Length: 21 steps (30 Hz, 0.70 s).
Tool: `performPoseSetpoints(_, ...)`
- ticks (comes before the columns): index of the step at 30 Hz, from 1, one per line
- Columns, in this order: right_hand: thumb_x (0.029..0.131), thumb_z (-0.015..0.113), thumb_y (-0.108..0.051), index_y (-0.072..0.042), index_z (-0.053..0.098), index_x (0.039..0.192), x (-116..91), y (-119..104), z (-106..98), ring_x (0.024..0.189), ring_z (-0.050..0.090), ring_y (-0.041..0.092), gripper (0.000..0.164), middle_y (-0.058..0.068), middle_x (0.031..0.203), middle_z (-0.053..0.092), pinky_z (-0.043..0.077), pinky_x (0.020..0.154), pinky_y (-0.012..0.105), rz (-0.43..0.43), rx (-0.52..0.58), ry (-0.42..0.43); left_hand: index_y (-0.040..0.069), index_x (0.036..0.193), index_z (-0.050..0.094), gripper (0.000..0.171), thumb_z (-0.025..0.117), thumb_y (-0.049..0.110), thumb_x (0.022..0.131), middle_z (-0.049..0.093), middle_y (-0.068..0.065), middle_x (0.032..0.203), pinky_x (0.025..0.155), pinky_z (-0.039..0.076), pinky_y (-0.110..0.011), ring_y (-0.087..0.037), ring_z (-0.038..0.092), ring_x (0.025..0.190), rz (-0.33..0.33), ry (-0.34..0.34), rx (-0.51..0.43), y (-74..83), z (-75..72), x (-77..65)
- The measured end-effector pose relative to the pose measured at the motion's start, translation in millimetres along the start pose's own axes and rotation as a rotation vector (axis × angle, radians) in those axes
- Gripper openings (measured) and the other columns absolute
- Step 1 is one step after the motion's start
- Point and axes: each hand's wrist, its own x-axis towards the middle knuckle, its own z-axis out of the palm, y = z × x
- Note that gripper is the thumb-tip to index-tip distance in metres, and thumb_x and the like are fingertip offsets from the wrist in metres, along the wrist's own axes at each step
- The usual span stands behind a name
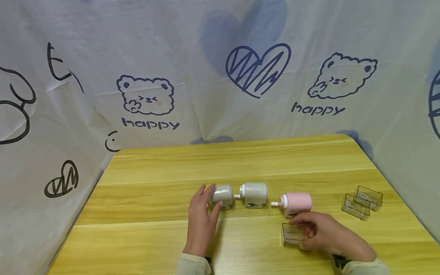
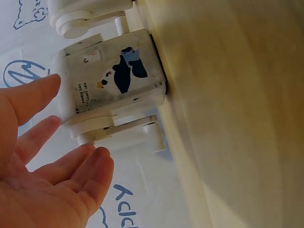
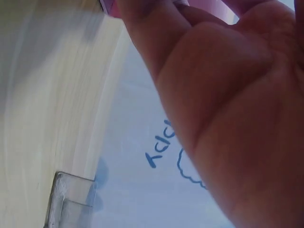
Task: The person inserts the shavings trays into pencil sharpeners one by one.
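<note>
Two grey-white hand-crank pencil sharpeners stand on the table, a left one (image 1: 225, 193) and a middle one (image 1: 256, 192). A pink pencil sharpener (image 1: 298, 201) is to their right. My left hand (image 1: 202, 216) is around the left sharpener, thumb on the near side, fingers at its far left. In the left wrist view a printed sharpener (image 2: 114, 78) has its crank (image 2: 128, 127) near my loosely bent fingers (image 2: 97, 175). My right hand (image 1: 321, 231) pinches the right end of a clear plastic drawer (image 1: 290, 233) just in front of the pink sharpener. Its fingertips are hidden in the right wrist view.
Two more clear drawers (image 1: 355, 206) lie close together on the right of the wooden table (image 1: 165, 168). A white cloth (image 1: 206, 103) with drawn bears and hearts hangs behind and along both sides of the table.
</note>
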Motion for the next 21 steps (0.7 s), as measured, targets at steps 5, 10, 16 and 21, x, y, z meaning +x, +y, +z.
performPoseSetpoints(5, 0.073, 0.078, -0.016, -0.003, 0.061, 0.120, 4, -3, 5, 0.071, 0.047, 0.010, 0.052, 0.007, 0.087, 0.053, 0.045, 0.060, 0.028, -0.029, -0.017, -0.003, 0.018, 0.136, 0.054, 0.051, 0.069, 0.023, 0.087, 0.044, -0.018, 0.143, 0.104, 0.035, -0.051, -0.036, 0.041, 0.130, -0.032, -0.045, 0.008, -1.4, 1.7, 0.9)
performPoseSetpoints(10, 0.073, 0.079, -0.019, -0.004, 0.061, 0.119, 9, -5, 12, 0.071, 0.047, 0.009, 0.052, 0.005, 0.086, 0.052, 0.045, 0.060, 0.028, -0.084, -0.051, -0.001, 0.019, 0.138, 0.051, 0.052, 0.067, 0.026, 0.089, 0.041, -0.015, 0.147, 0.104, 0.034, -0.052, -0.035, 0.039, 0.132, -0.038, -0.077, 0.019, -2.6, -0.3, 1.5)
performPoseSetpoints(16, 0.072, 0.081, -0.023, -0.005, 0.062, 0.119, 14, -8, 18, 0.073, 0.047, 0.009, 0.053, 0.003, 0.086, 0.052, 0.046, 0.062, 0.027, -0.115, -0.085, 0.026, 0.016, 0.136, 0.053, 0.051, 0.068, 0.023, 0.088, 0.043, -0.016, 0.145, 0.104, 0.034, -0.052, -0.036, 0.041, 0.131, -0.027, -0.090, 0.023, -4.7, -2.7, 0.9)
performPoseSetpoints(21, 0.072, 0.081, -0.022, -0.004, 0.062, 0.120, 16, -10, 20, 0.074, 0.046, 0.011, 0.054, 0.005, 0.087, 0.051, 0.046, 0.062, 0.027, -0.083, -0.056, 0.026, 0.015, 0.133, 0.055, 0.049, 0.069, 0.019, 0.086, 0.045, -0.017, 0.143, 0.106, 0.032, -0.049, -0.033, 0.042, 0.131, -0.033, -0.084, 0.012, -3.2, -2.6, -0.6)
